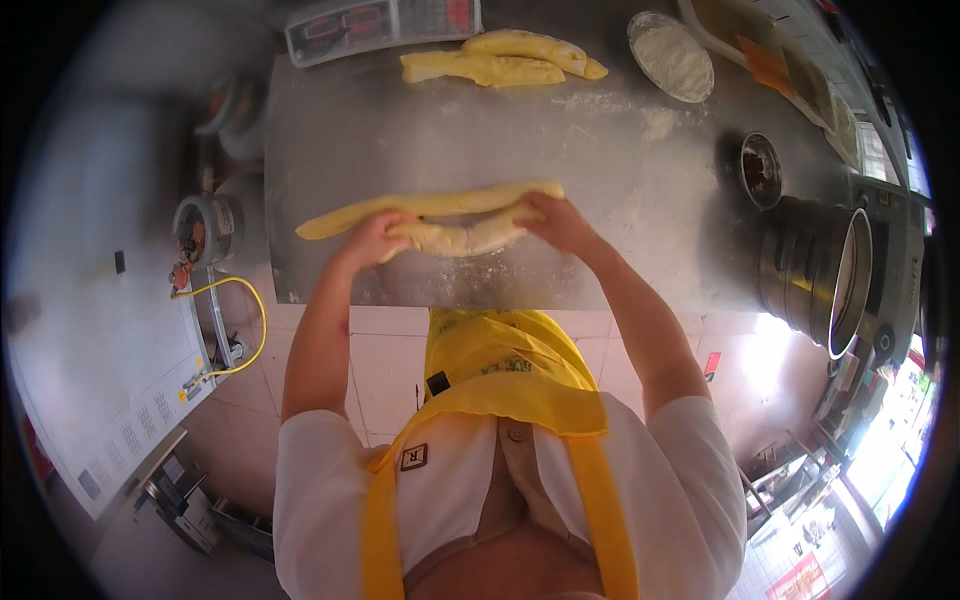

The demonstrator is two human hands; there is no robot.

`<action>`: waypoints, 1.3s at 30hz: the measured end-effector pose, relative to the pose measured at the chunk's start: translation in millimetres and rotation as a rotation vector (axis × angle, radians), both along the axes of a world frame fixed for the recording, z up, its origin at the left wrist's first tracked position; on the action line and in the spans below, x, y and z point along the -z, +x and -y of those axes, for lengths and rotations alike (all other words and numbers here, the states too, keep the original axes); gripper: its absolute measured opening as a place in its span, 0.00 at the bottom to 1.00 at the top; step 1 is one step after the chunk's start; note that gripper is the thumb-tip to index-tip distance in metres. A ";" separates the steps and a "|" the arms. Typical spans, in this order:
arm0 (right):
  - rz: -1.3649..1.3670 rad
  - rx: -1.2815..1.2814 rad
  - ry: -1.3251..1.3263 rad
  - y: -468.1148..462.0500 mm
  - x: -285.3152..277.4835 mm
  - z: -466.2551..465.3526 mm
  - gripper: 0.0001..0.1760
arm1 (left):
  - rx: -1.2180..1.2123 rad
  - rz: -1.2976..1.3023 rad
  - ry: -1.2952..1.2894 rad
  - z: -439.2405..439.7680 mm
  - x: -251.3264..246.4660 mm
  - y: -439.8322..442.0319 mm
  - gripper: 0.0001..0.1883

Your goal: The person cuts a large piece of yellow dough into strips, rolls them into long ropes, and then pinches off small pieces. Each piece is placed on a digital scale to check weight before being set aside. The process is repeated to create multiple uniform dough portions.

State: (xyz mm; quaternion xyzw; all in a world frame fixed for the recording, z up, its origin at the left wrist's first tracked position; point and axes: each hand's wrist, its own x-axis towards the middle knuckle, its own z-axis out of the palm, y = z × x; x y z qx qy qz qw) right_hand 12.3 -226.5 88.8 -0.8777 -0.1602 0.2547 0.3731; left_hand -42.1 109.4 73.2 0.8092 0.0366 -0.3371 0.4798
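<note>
A length of yellow dough [469,237] is held at its two ends, near the front edge of the steel worktable. My left hand [382,238] grips its left end and my right hand [556,219] grips its right end. Just behind it lies a longer rolled strand of yellow dough [427,202], close to the fingers of both hands. The far side of the table holds more dough pieces [487,69], lying side by side. White flour dusts the tabletop in patches.
A bowl of flour [671,58] stands at the far right of the steel worktable [337,142]. Nearer are a small metal bowl [760,171] with dark contents and a large metal cylinder [814,270] at the right edge. A clear plastic box [382,28] sits far left.
</note>
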 end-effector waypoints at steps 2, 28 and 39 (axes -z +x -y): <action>0.128 0.062 0.026 23.7 18.2 -2.4 0.21 | -0.142 0.277 0.081 1.0 10.1 20.0 0.19; 0.572 -0.224 -0.503 -28.4 56.6 -26.4 0.33 | -0.039 0.637 0.912 174.3 40.1 -8.2 0.38; 0.334 -0.381 -0.558 -99.5 9.3 28.0 0.39 | 0.364 0.530 0.792 146.3 4.6 -102.1 0.34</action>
